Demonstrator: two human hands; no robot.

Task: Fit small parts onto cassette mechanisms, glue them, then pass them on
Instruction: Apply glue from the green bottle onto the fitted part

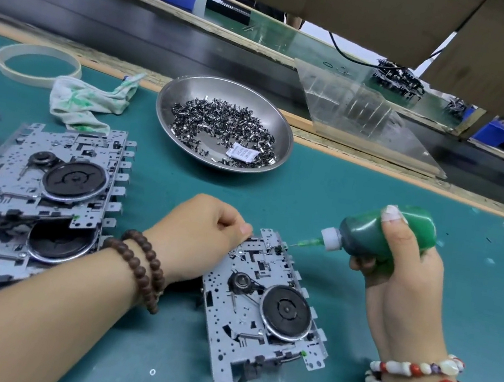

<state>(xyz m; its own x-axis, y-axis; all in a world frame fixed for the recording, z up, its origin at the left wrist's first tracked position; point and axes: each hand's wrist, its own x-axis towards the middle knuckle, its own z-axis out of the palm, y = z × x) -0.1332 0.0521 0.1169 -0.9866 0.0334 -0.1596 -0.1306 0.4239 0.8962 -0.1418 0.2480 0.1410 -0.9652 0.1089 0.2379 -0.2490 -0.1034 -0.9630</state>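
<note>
A person's left hand (203, 236) rests curled on the far left corner of a metal cassette mechanism (267, 313), pinching its edge, on a teal work mat (341, 206). The right hand (398, 262) grips a green glue bottle (383, 236), its needle tip just touching the mechanism's far edge. To the left lies a stack of more mechanisms (34, 187). Farther off, a steel dish (222, 122) holds small dark parts (221, 125), with a stained cloth (89, 100) beside it.

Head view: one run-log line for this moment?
step: gluing | left hand: steadies cassette mechanism | right hand: grips green glue bottle | needle tip: at mechanism's top edge
</note>
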